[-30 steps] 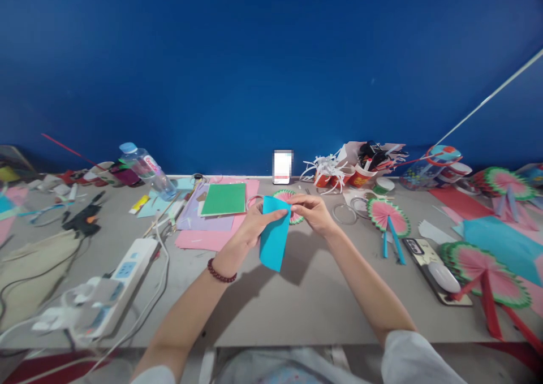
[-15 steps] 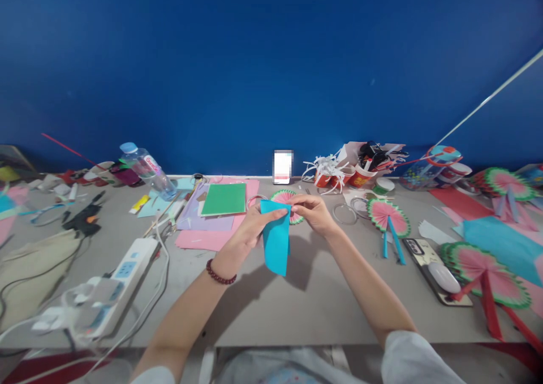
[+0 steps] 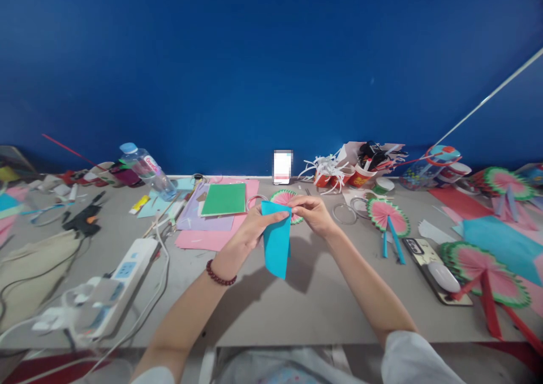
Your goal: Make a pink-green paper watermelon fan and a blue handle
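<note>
The label (image 3: 151,164) on the bottle (image 3: 167,189) bears lettering that seems to begin "Gan"; the rest is too blurred to make out. Yellow marks (image 3: 363,178) on a red cup (image 3: 370,175) are too small to read. The phone (image 3: 282,168) has a partly pixelated screen, its contents illegible, and the yellow packet (image 3: 139,204) yields no clear words.

Bright blue paper (image 3: 276,247), gently curved, top end between the fingers (image 3: 307,201), lower end free.

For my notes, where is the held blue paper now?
In the head view, the blue paper is below centre, held by the left hand and right hand, in front of a pink fan.
</note>
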Motion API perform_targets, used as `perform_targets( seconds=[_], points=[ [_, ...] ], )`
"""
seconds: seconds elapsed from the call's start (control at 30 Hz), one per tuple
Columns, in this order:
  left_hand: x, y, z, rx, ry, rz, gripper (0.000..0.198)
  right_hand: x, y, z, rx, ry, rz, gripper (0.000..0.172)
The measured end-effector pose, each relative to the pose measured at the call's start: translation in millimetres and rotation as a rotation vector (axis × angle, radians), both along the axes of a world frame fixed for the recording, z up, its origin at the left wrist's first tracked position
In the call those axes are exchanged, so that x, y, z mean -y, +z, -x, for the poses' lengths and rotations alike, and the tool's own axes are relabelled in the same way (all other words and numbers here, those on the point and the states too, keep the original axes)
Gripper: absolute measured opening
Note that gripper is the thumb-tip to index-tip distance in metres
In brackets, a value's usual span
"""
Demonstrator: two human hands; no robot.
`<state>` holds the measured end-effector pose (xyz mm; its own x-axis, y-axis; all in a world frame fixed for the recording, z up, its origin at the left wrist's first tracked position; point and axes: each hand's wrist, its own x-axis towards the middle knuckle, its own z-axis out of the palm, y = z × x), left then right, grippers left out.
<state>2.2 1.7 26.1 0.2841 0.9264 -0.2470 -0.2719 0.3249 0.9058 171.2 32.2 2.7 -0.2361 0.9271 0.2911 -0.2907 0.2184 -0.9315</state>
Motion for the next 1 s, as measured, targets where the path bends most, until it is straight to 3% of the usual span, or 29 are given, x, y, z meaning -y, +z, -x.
perform_targets(
  seconds=[0.33, 0.67, 0.87, 1.0],
  points=[
    [2.0, 4.8, -0.2, -0.021, -0.001, -0.008, 0.026, -0.6, -1.5, -0.9, 0.046, 0.027, -0.065, 0.015],
    [1.6, 3.2, -1.6, -0.003, 0.0, 0.003, 0.026, -2.4, -7.6, -4.2, 0.022, 0.06, -0.003, 0.014],
    [1.8, 3.2, -2.1, -0.014, 0.005, 0.01, 0.027, -2.0, -6.7, -3.7, -0.095, 0.087, 0.079, 0.024],
    [2.1, 2.6, -2.1, -0.028, 0.002, 0.012, 0.027, -1.9, -3.4, -3.9, -0.04, 0.062, 0.051, 0.022]
  ],
)
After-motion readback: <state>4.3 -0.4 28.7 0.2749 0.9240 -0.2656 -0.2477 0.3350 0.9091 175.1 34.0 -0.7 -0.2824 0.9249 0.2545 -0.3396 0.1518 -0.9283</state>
